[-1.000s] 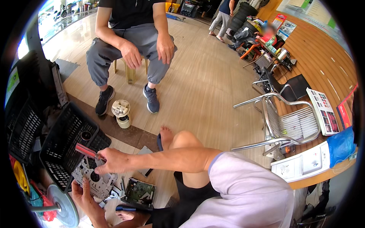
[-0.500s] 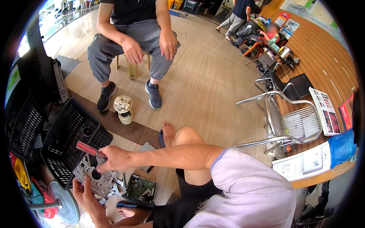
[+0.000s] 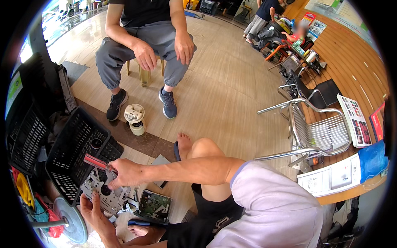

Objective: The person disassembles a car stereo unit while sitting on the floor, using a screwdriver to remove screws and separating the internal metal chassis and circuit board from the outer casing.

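A repair workshop, open to the outdoors: beside the black crate [image 3: 63, 180] are an exposed circuit board [image 3: 155, 204], a bare metal mechanism [image 3: 112, 201] and loose small parts; far beyond the crate stands what might be a motorbike [image 3: 70, 12].

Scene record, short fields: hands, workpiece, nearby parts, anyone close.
left hand: pinches silver metal plate with cutouts at its near edge
right hand: grips red-handled tool over the plate; tool tip unclear
plate's right: green circuit board
plate's upper left: black perforated plastic crate
beyond: cream cylindrical part, upright on floor
facing: seated person, black top, grey trousers
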Available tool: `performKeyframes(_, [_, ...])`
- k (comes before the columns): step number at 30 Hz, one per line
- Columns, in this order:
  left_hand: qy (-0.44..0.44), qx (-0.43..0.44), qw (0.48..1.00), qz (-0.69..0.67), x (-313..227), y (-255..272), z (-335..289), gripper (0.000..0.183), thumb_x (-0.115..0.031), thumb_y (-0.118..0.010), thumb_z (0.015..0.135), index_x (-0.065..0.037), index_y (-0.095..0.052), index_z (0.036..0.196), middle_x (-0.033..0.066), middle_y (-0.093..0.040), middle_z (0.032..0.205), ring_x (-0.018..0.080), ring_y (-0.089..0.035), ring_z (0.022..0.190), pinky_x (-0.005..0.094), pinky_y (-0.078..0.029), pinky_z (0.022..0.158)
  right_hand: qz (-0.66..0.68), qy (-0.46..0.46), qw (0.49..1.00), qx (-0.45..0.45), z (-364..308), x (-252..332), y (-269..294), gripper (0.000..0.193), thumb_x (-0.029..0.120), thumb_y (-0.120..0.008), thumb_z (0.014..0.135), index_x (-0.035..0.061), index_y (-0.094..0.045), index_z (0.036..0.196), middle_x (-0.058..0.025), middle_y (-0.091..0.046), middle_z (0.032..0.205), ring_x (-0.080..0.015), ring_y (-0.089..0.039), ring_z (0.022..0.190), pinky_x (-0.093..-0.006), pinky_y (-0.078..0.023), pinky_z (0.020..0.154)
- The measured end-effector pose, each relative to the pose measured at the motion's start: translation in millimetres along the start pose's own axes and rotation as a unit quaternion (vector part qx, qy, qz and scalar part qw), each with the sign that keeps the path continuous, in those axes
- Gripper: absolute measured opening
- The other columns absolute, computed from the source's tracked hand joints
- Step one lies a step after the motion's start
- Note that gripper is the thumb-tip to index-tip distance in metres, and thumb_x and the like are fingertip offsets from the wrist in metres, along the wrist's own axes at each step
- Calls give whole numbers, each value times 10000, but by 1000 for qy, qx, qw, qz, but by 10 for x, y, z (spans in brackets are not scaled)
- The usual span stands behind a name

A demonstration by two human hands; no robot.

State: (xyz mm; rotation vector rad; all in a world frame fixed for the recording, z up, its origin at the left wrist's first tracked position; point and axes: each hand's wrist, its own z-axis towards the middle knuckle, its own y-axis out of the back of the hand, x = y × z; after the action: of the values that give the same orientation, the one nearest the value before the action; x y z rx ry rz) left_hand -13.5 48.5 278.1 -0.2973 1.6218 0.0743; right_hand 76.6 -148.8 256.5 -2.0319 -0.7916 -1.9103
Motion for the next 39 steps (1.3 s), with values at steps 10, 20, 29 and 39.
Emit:
performKeyframes(10, [-11,4,1000,-1,-7,-12,-1,194,-139,-628,1022,19,-591,1129,67,-678,1008,91,-600,882,252,-488,815,-11,11,1000,0,-1,-11,-6,486,205,-866,782,-46,-646,1135,-170,-740,1020,-197,-679,967,-369,-525,870])
performKeyframes(20, [-18,5,1000,-8,-104,-13,-24,175,-132,-629,1022,12,-593,1116,66,-686,1007,84,-603,868,246,-489,803,-14,13,1000,2,30,39,-14,466,222,-842,815,-55,-644,1134,-194,-734,1019,-216,-680,964,-381,-524,866])
performKeyframes(29, [-10,10,1000,-10,-44,-83,-50,150,-114,-625,1015,10,-597,1094,63,-686,1006,77,-598,873,237,-481,796,-16,33,999,-13,-73,-19,30,493,251,-858,791,-58,-639,1106,-170,-712,934,-197,-659,891,-367,-523,816])
performKeyframes(39, [25,-9,997,76,-69,-40,70,217,-156,-714,956,-16,-671,1116,-1,-692,971,41,-592,835,213,-463,725,31,-6,1000,-2,-16,111,79,426,202,-838,807,-61,-654,1087,-65,-688,846,-108,-620,765,-308,-521,674])
